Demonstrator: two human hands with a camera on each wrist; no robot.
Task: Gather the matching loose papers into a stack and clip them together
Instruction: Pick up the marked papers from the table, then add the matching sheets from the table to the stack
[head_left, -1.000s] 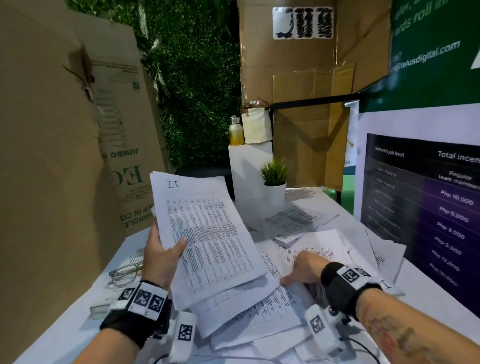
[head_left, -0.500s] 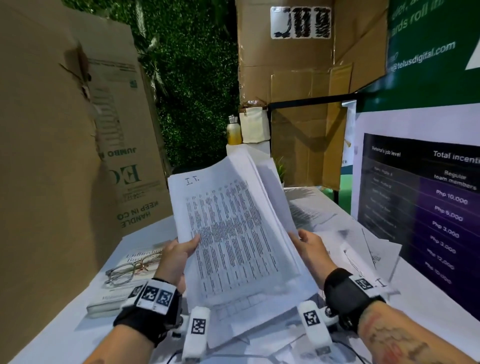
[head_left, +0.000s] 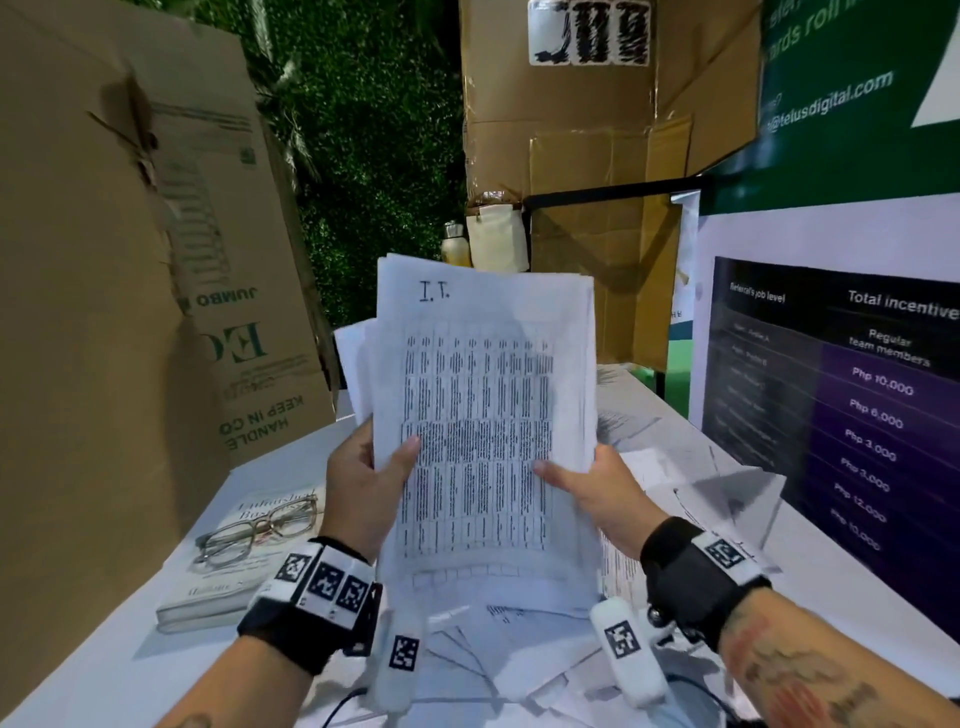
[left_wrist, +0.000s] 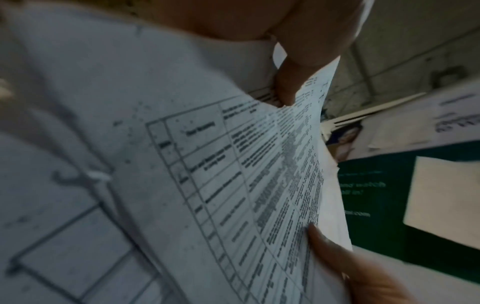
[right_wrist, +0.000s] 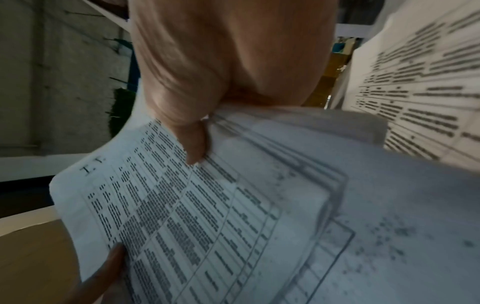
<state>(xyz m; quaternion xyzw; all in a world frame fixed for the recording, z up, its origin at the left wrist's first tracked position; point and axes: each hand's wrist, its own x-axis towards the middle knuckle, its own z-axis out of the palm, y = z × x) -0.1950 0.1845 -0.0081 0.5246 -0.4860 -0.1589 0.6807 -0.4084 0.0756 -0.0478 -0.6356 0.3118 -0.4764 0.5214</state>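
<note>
Thumbs on top, my left hand (head_left: 363, 488) and right hand (head_left: 602, 493) pinch the stack (head_left: 483, 415) by its sides, upright above the worktop (head_left: 104, 670). More papers (head_left: 519, 654) lie below; glasses (head_left: 254, 530) rest on a book (head_left: 208, 597).

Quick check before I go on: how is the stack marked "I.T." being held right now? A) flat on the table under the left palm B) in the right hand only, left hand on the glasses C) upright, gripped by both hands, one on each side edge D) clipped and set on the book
C: the stack of papers stands upright above the table, the left hand gripping its left edge and the right hand its right edge, thumbs on the front sheet.
</note>
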